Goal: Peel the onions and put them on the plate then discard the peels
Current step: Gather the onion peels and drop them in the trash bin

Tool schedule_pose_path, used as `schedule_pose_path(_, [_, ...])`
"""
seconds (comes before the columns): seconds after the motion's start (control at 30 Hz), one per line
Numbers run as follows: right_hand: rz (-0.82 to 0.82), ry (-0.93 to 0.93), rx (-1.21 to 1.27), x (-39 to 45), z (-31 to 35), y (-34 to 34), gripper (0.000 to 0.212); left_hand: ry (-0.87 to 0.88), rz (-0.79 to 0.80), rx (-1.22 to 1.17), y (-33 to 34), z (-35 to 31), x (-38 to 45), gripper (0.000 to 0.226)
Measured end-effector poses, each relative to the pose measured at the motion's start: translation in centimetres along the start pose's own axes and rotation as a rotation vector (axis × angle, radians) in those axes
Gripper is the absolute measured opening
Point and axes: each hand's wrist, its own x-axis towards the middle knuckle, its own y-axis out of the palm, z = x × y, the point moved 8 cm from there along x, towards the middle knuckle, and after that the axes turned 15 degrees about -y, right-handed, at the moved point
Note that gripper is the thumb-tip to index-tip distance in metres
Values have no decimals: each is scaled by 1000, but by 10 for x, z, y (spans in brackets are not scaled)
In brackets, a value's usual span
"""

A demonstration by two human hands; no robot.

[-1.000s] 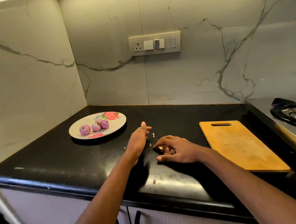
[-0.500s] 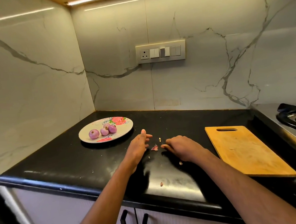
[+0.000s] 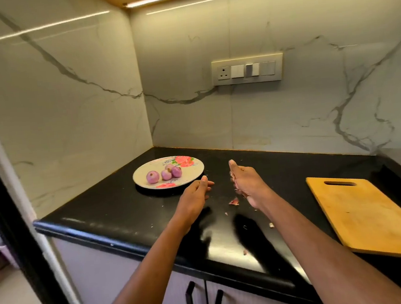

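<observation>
Four peeled onions point(image 3: 164, 174) are sitting close together on the flowered plate point(image 3: 143, 180). They are looking shiny and purple-pink, and the smallest one is half hiding behind the others. The plate is sitting on the black desk point(image 3: 96, 207), near the corner of the marble wall point(image 3: 65, 104).

The right hand point(image 3: 246, 184) is hanging above the desk, just right of the plate. Its fingers are curling round some thin onion peels point(image 3: 233, 176), but only little bits are peeking out, so how many is hard to tell. One pink peel scrap point(image 3: 234, 201) is lying on the desk just under that hand. Tiny crumbs point(image 3: 271, 225) are lying nearer the front edge.

The left hand point(image 3: 194, 197) is hovering beside the plate, with its fingers loose and holding nothing.

A wooden cutting board point(image 3: 369, 215) is lying well off to the right, with its far side cut off by the picture. A switch panel point(image 3: 247, 70) is sitting on the back wall. Cupboard handles point(image 3: 192, 303) are showing below the desk.
</observation>
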Motion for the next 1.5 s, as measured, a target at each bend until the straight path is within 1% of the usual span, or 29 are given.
schedule_pose_path(0.13, [26, 65, 188, -3, 16, 67, 45, 24, -121, -42, -54, 7, -16, 34])
schedule_pose_path(0.27, [84, 175, 404, -13, 32, 148, 26, 20, -259, -142, -129, 22, -38, 16])
schedule_pose_path(0.37, [172, 229, 504, -25, 43, 222, 25, -9, -382, -228, -196, 47, -61, 19])
schedule_pose_path(0.43, [254, 246, 598, -39, 53, 268, 32, -4, -456, -278, -233, 66, -76, 24])
schedule_pose_path(0.53, [416, 278, 734, -79, 61, 347, 42, -15, -549, -353, -290, 113, -107, 27])
schedule_pose_path(0.57, [429, 271, 771, -81, 66, 353, 43, -14, -539, -373, -293, 115, -105, 27])
schedule_pose_path(0.6, [499, 316, 795, -107, 56, 397, 44, -54, -592, -396, -318, 152, -119, 27])
schedule_pose_path(0.67, [517, 335, 853, -119, 50, 415, 45, -73, -592, -417, -324, 171, -125, 27])
schedule_pose_path(0.7, [522, 362, 863, -134, 37, 432, 45, -118, -602, -437, -328, 195, -132, 28])
schedule_pose_path(0.8, [596, 508, 763, -188, -31, 486, 44, -295, -656, -484, -337, 284, -152, 30])
schedule_pose_path(0.87, [593, 583, 695, -215, -85, 509, 43, -397, -682, -521, -333, 346, -158, 28])
schedule_pose_path(1.0, [570, 653, 466, -254, -185, 527, 44, -610, -655, -573, -302, 445, -160, 29])
schedule_pose_path(1.03, [574, 656, 420, -262, -202, 527, 45, -640, -656, -587, -295, 464, -161, 28])
schedule_pose_path(1.13, [597, 656, 293, -287, -258, 528, 45, -744, -646, -605, -271, 518, -162, 29])
schedule_pose_path(1.23, [603, 652, 155, -304, -303, 525, 46, -816, -650, -657, -253, 559, -163, 30])
schedule_pose_path(1.37, [589, 574, -136, -311, -354, 515, 49, -898, -624, -691, -233, 601, -160, 29])
schedule_pose_path(1.43, [575, 534, -218, -313, -375, 511, 46, -927, -598, -707, -223, 616, -158, 28])
schedule_pose_path(1.5, [575, 522, -248, -319, -392, 510, 47, -959, -585, -724, -214, 631, -157, 26])
